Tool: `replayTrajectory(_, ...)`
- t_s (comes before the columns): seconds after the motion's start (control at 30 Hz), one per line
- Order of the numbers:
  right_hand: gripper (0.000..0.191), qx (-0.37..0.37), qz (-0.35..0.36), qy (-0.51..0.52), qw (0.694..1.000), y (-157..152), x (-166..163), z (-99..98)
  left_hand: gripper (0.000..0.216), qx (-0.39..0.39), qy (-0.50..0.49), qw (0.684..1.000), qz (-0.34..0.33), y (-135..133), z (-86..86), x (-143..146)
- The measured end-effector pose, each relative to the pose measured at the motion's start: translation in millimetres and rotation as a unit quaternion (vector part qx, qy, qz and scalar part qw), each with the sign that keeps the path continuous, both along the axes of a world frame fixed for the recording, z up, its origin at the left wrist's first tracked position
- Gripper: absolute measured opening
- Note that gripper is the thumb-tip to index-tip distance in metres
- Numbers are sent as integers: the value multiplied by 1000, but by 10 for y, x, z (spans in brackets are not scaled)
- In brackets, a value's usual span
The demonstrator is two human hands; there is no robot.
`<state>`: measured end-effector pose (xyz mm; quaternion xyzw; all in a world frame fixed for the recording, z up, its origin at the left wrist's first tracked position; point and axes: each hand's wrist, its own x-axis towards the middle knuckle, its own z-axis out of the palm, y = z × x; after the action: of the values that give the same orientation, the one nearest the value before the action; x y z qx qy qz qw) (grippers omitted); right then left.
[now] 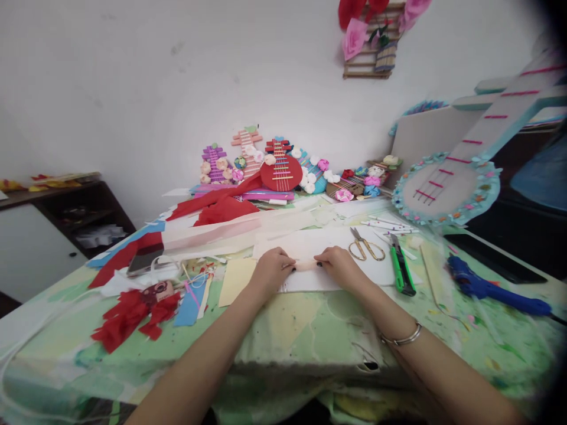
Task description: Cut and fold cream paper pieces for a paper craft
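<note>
Between my two hands stretches a short pale peach strip (305, 266), thin like paper, held over a white board (296, 286). The fingertips of my left hand (275, 267) pinch its left end. My right hand (339, 265) pinches the right end in the same way. Gold-handled scissors (365, 245) lie on the board just beyond my right hand, blades partly apart. To the right of them rests a green utility knife (402, 265). A pale yellow sheet (234, 277) lies beside my left hand.
A blue glue gun (496, 289) and a black phone-like slab (496, 258) lie at right. Red crumpled paper (119, 319) and a blue strip (189, 307) are at left. Decorated miniature instruments (281, 171) stand along the wall; a large one (447, 183) leans at right.
</note>
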<state>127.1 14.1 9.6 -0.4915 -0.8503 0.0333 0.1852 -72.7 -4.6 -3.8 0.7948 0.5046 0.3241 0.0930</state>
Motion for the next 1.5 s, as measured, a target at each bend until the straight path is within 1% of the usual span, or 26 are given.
replayTrajectory(0.07, 32, 1, 1, -11, 1000, -13, -4, 14, 19, -14, 12, 1000, -21, 0, 11, 1)
replayTrajectory(0.13, 32, 1, 3, -18, 1000, -25, -7, 21, 19, -21, 11, 999, -26, -5, 26, 11)
replayTrajectory(0.33, 30, 2, 9, -7, 1000, -21, 13, 7, 27, -43, -27, 999, 15, -26, 48, 33)
replayTrajectory(0.53, 28, 4, 4, 10, 1000, 1, 38, -3, 18, -52, -44, 998, 13, -38, 68, 38)
replayTrajectory(0.77, 25, 8, 36, -23, 999, -30, 27, 32, 11, -67, -56, 996, 16, -58, 81, 73)
replayTrajectory(1.07, 24, 22, 56, -51, 997, -43, -17, -40, 7, -85, -86, 993, 4, -81, 112, 74)
replayTrajectory(1.13, 24, 12, 52, -24, 998, -62, -13, -28, 5, -80, -90, 993, 8, -63, 113, 56)
replayTrajectory(1.23, 26, -14, 14, 50, 999, -59, 20, 9, 3, -54, -94, 994, 25, -58, 153, 31)
replayTrajectory(1.3, 27, -19, -22, 88, 996, -10, 64, 26, 5, -18, -104, 994, 39, -141, 227, 56)
replayTrajectory(1.33, 27, -19, -42, 101, 994, 31, 92, 26, 4, 13, -119, 992, 43, -231, 277, 92)
replayTrajectory(1.37, 27, -20, -65, 117, 991, 82, 123, 19, 6, 31, -146, 988, 40, -357, 333, 144)
replayTrajectory(1.4, 27, -23, -92, 134, 986, 140, 155, 3, 8, 31, -178, 983, 23, -518, 392, 209)
replayTrajectory(1.43, 27, -27, -119, 150, 981, 202, 188, -20, 11, 19, -205, 979, -12, -709, 449, 281)
replayTrajectory(1.47, 30, -31, -142, 164, 976, 263, 220, -50, 13, 1, -227, 972, -62, -919, 503, 351)
replayTrajectory(1.5, 34, -35, -161, 178, 970, 320, 252, -82, 15, -19, -247, 961, -125, -1137, 548, 411)
